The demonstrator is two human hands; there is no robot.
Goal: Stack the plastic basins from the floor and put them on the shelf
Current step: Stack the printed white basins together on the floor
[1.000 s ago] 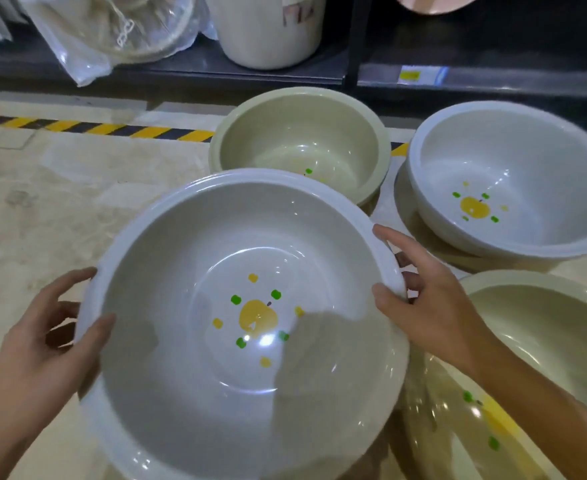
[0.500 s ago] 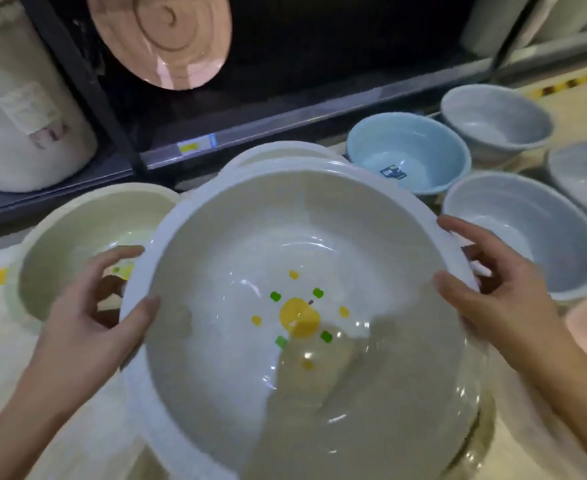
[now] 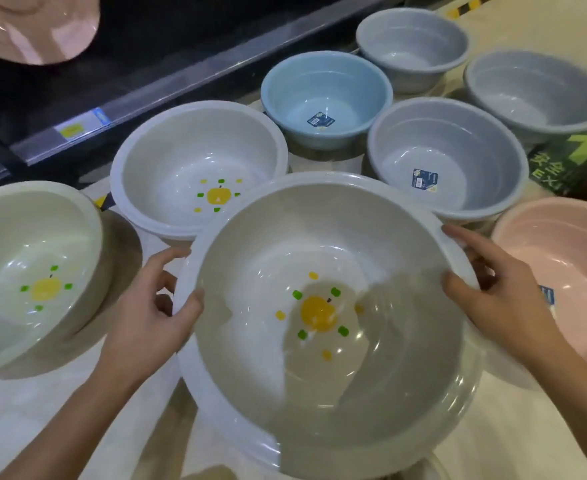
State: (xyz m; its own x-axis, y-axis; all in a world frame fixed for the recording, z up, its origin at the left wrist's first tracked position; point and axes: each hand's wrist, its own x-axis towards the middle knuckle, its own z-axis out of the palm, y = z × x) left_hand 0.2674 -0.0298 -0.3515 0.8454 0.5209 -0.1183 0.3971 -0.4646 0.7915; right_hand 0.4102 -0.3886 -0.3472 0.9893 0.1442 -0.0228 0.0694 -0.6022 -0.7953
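Left forearm enters from lower left, angled up and right; left hand (image 3: 153, 306) curls over the left rim of the held white basin (image 3: 326, 393), thumb inside the wall, fingers wrapped outside and under, grip closed on the rim. Far left on the floor (image 3: 25, 420): a pale green basin (image 3: 18, 258), glossy, round, apple print at its centre. Behind the left hand sits a second white basin (image 3: 188, 157) with the same yellow apple and green dots, just in front of the dark shelf (image 3: 118, 98) edge. The held basin is smooth, shiny plastic, wide rolled rim, tilted toward the camera and held above the floor, between both hands. Beyond it: a light blue basin (image 3: 326, 95) with a sticker, then three grey basins (image 3: 447, 150). Right forearm comes from lower right; right hand (image 3: 492, 299) clamps the right rim, thumb inside, fingers outside, grip closed. Far right: a pink basin (image 3: 569, 265), partly cut off.
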